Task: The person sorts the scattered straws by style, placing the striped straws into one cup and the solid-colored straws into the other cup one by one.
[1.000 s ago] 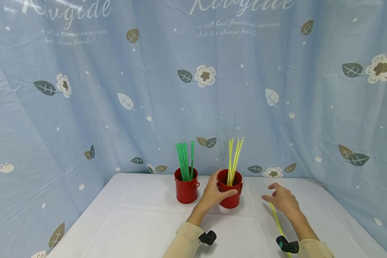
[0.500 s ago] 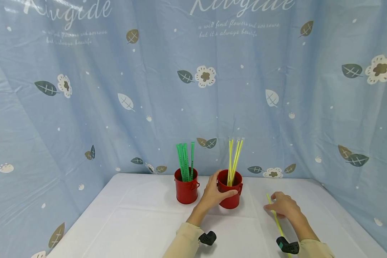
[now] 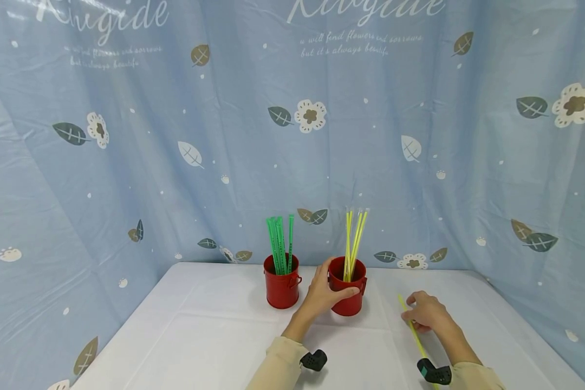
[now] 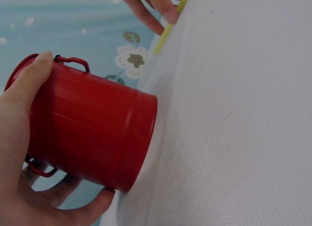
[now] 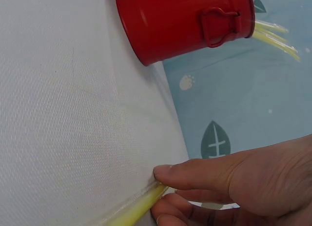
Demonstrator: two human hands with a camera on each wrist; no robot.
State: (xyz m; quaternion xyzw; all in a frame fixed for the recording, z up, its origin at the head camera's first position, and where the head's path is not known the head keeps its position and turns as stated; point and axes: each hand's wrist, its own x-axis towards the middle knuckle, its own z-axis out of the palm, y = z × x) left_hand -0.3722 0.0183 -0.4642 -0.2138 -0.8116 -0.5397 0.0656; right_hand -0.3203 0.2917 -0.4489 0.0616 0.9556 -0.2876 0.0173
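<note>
My left hand [image 3: 318, 295] grips a small red metal bucket [image 3: 347, 306] from its left, thumb across the near side by the rim. In the left wrist view the fingers wrap that bucket [image 4: 92, 123] beneath its folded side handle. Several yellow straws [image 3: 355, 244] in clear wrappers stand in it. To the right, my right hand [image 3: 430, 312] pinches a single wrapped yellow straw [image 3: 417, 340] low over the white cloth. Seen from the right wrist, thumb and fingertips close on the straw [image 5: 139, 206], whose far tip is hidden behind them.
A second red bucket [image 3: 283, 292], holding several green-wrapped straws [image 3: 279, 244], stands left of the left hand. White cloth covers the table [image 3: 195, 325]. A blue patterned curtain [image 3: 244, 162] hangs behind and along both sides.
My right hand has lowered onto the loose yellow straw and taken hold of it. The straw's far end has shifted slightly left. My left hand and both buckets keep their places.
</note>
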